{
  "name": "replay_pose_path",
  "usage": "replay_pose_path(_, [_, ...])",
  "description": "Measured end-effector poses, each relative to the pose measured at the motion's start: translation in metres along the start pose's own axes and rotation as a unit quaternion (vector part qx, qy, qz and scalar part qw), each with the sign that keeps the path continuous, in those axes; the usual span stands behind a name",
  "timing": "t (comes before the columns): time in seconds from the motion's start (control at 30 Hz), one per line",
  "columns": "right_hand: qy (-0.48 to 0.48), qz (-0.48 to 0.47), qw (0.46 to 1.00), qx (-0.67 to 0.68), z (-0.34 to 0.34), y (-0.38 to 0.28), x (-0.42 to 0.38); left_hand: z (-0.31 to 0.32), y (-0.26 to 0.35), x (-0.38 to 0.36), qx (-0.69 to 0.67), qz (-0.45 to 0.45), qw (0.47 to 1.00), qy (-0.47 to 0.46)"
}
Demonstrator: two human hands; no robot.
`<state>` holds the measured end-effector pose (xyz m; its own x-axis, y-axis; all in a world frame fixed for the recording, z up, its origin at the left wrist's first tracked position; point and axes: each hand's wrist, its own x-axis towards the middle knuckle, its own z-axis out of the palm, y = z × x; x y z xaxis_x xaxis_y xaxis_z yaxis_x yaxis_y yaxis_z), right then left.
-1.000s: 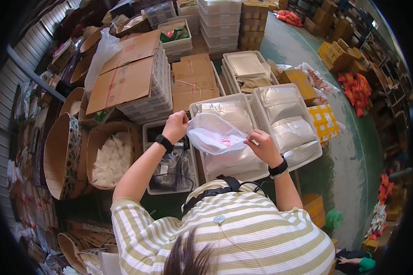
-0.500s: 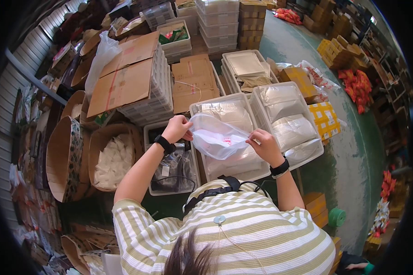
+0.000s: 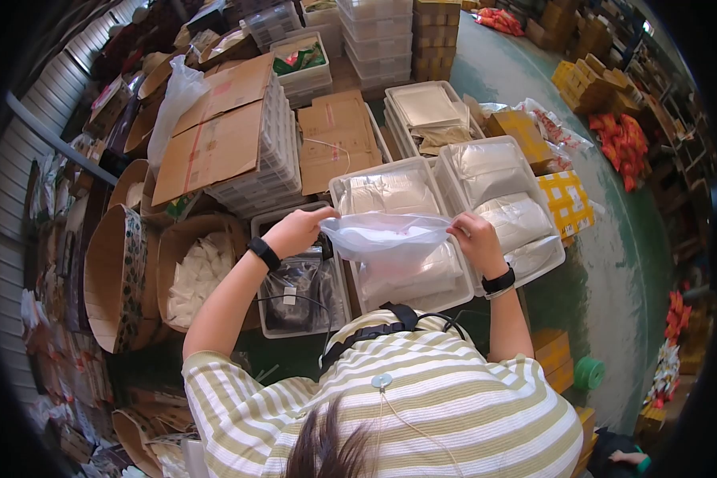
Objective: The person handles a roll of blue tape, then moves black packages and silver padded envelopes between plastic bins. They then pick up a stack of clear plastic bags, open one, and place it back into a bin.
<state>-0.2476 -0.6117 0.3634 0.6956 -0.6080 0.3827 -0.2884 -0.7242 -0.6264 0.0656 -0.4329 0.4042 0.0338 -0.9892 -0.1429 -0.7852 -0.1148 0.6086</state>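
A translucent white plastic bag point(image 3: 386, 243) is stretched between my two hands, its upper edge pulled nearly straight. My left hand point(image 3: 296, 231) pinches the bag's left corner, and my right hand point(image 3: 478, 237) pinches its right corner. Faint pink print shows through the plastic. Beneath the bag stands a white plastic crate point(image 3: 336, 189) holding clear-wrapped pale packets point(image 3: 398, 191). Another white crate point(image 3: 560, 253) with similar packets point(image 3: 502, 223) is beside my right hand. Below my left hand, a crate point(image 3: 269, 328) contains dark items in clear plastic point(image 3: 299, 295).
Cardboard boxes point(image 3: 183, 275) with white pouches stand at the left. Flattened cardboard point(image 3: 207, 151) tops stacked crates ahead. A yellow-taped carton point(image 3: 566, 205) and red bags point(image 3: 617, 151) lie to the right. Part of another person point(image 3: 625, 457) shows at the lower right.
The bag's upper edge has been pulled wider and straighter, and its open mouth has narrowed. My left hand has shifted left and down slightly; my right hand has moved right and up.
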Motion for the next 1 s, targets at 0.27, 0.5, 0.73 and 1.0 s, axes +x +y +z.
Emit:
replay_pose_path(0.27, [-0.015,0.015,1.0,0.008,-0.003,0.015,0.003,0.012,-0.016,0.003,0.114,0.13,0.978,0.117])
replay_pose_path(0.5, [-0.031,0.039,0.998,0.032,-0.01,0.026,0.012,0.007,-0.027,0.029,-0.009,0.098,0.984,0.151])
replay_pose_path(0.73, [-0.005,0.05,0.998,0.036,-0.023,0.037,0.017,0.009,-0.014,0.029,-0.001,0.171,0.964,0.202])
replay_pose_path(1.0, [-0.015,0.035,0.999,0.032,-0.019,0.03,0.016,0.016,-0.008,0.019,-0.014,0.058,0.985,0.163])
